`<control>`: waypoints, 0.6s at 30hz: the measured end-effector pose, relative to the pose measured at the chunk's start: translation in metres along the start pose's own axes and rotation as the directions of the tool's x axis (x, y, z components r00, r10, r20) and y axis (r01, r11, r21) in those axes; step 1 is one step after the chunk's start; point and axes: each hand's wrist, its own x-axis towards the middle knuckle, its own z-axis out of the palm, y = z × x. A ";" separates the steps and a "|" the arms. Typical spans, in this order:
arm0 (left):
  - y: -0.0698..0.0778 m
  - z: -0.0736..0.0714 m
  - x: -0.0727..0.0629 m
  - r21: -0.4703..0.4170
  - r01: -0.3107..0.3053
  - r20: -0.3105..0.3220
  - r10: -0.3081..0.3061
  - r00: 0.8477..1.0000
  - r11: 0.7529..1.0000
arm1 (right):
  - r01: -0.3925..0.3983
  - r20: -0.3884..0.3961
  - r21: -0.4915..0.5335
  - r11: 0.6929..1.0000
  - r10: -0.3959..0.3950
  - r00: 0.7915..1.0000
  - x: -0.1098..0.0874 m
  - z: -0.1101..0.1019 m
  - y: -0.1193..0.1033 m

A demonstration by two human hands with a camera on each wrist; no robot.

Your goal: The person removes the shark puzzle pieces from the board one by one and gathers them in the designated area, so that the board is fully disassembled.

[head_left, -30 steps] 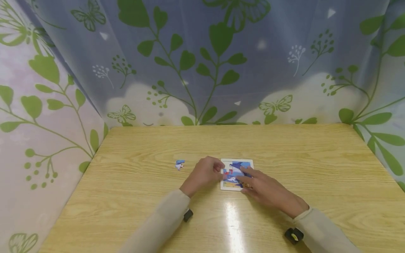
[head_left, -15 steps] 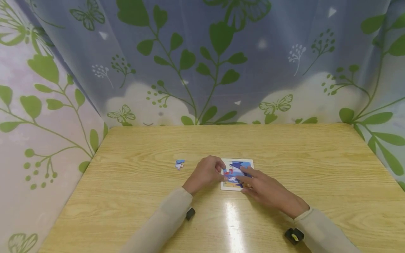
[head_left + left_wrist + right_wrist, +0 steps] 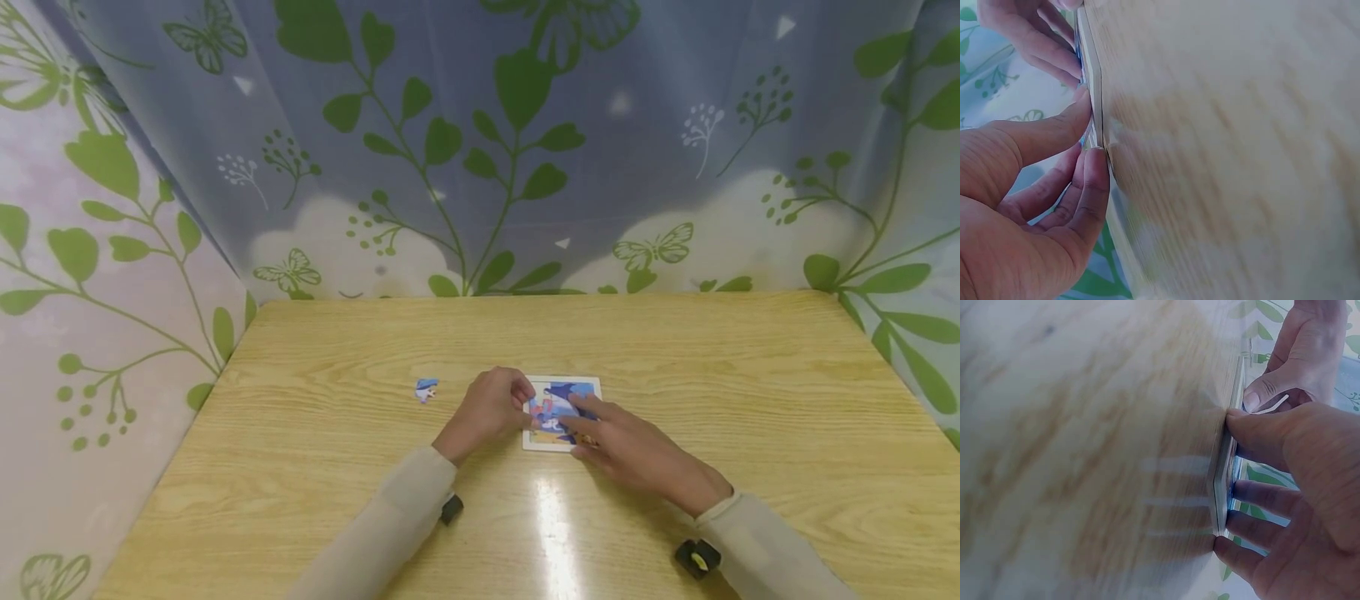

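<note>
A small square jigsaw puzzle in a white-rimmed tray (image 3: 562, 378) lies on the table, showing a blue sea picture. Over its left side my left hand (image 3: 487, 410) pinches a puzzle piece (image 3: 1277, 404), seen as a thin, tilted white edge in the right wrist view. That hand's fingertips are right at the tray's left rim. My right hand (image 3: 633, 442) rests on the puzzle's right half, its fingers spread and fairly straight, with the thumb at the near rim; it hides part of the picture. One loose blue puzzle piece (image 3: 426, 390) lies left of the left hand.
The wood-grain table (image 3: 337, 342) ends at a leaf-and-butterfly patterned curtain (image 3: 480, 225) behind, with similar cloth at both sides. Black devices sit under the sleeves, one at the left wrist (image 3: 452, 508) and one at the right (image 3: 697, 558).
My left hand has shifted slightly away from me and to the right over the puzzle's left side, where the picture under the fingertips looks different. The right hand and the loose piece stay put.
</note>
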 end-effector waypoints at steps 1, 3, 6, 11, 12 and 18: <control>0.001 0.000 0.000 0.003 -0.003 -0.003 0.003 1.000 1.000 | -0.002 0.002 0.002 1.000 0.002 1.000 0.000 0.000 0.000; 0.002 0.000 -0.001 0.006 -0.011 -0.012 0.011 1.000 1.000 | -0.004 0.004 0.004 1.000 0.004 1.000 0.000 -0.001 0.000; 0.003 0.001 0.000 -0.001 -0.026 -0.030 0.025 0.999 1.000 | -0.007 0.007 0.004 1.000 0.007 1.000 0.001 -0.001 0.001; 0.004 0.003 0.001 -0.048 -0.037 -0.054 0.034 0.998 0.998 | -0.006 0.012 0.004 1.000 0.006 1.000 0.001 -0.001 0.001; 0.004 0.003 0.001 -0.061 -0.037 -0.057 0.034 0.998 0.997 | -0.005 0.012 0.004 1.000 0.005 1.000 0.001 -0.001 0.001; 0.001 0.003 -0.001 -0.124 -0.018 -0.058 0.011 0.998 0.992 | -0.004 0.015 0.012 1.000 0.004 1.000 0.000 0.000 0.001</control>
